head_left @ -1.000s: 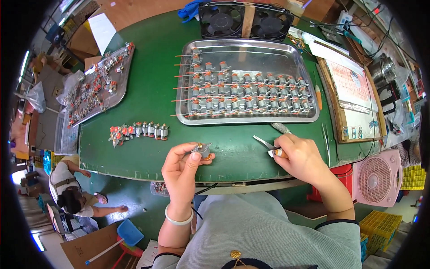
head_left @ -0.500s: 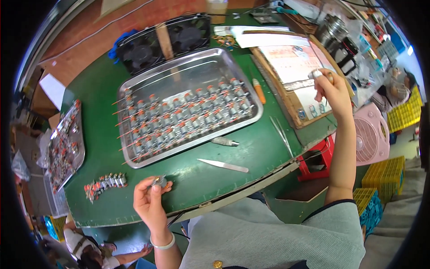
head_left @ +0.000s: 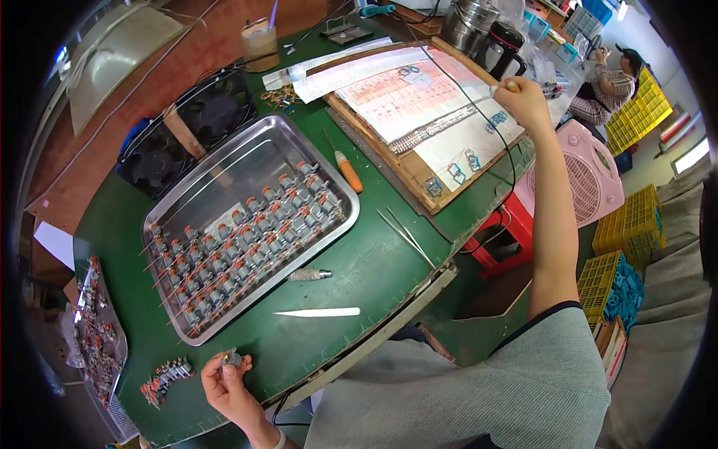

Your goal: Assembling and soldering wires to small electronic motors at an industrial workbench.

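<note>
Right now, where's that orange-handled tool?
In the head view, the orange-handled tool lies near the middle, in the upper half, on the green table, between the metal tray and the wooden board.

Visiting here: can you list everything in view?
Table: one, green, centre
Large tray: one, silver, on table
Cylindrical parts: many, silver and orange, in large tray
Left tray: one, silver, far left
Part cluster: one, silver and red, left
Tweezers: two, pale, front of table
Slim tool: one, orange, right of large tray
Stubby tool: one, grey, near large tray
Fans: two, black, behind large tray
Board: one, brown, table's right end
Papers: several, pale, on board
Box fan: one, pink, right
Stool: one, red, right
Crates: several, yellow, right
Cup: one, brown, back
Other person: one, patterned clothes, top right
Clutter: uncounted, mixed, around edges
Left hand: one, front, holding a silver part
Right hand: one, near board, grip unclear
</note>
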Tool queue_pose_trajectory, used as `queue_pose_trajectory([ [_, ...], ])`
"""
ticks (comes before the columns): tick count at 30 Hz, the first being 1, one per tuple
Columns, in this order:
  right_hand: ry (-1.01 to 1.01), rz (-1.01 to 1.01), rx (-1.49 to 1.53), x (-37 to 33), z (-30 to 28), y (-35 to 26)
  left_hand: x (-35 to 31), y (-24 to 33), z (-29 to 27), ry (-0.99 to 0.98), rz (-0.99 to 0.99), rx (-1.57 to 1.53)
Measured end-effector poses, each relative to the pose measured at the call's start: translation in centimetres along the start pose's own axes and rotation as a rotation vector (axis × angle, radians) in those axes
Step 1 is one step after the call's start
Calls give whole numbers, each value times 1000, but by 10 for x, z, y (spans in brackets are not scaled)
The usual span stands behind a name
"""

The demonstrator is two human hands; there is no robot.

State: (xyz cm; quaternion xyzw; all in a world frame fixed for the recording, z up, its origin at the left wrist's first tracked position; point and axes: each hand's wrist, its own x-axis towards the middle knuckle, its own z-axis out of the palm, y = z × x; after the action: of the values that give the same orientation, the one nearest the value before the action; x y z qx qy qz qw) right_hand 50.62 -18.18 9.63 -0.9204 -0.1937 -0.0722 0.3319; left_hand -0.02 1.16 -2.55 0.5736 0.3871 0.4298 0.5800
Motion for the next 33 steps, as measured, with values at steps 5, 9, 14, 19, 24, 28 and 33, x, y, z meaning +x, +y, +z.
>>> queue_pose_trajectory([
  [5, 26, 143, -33, 33, -2, 44, 1, 1, 1, 12, -3, -3],
  [9, -35, 137, -1, 52, 12, 63, 1, 0, 1, 38, -10, 26],
  [14, -263, -44, -80, 72, 36, 62, 1, 0, 3, 43, -11, 56],
  [19, -391, -52, -182, 80, 49, 46, 1, -1, 5, 42, -3, 66],
  [24, -420, -80, -377, 75, 57, 23, 1, -1, 4, 48, -3, 82],
  [28, -377, -114, -519, 83, 65, 28, 1, -1, 5, 43, -3, 84],
  [33, -440, -24, -463, 88, 64, 23, 1, -1, 4, 44, 4, 79],
])
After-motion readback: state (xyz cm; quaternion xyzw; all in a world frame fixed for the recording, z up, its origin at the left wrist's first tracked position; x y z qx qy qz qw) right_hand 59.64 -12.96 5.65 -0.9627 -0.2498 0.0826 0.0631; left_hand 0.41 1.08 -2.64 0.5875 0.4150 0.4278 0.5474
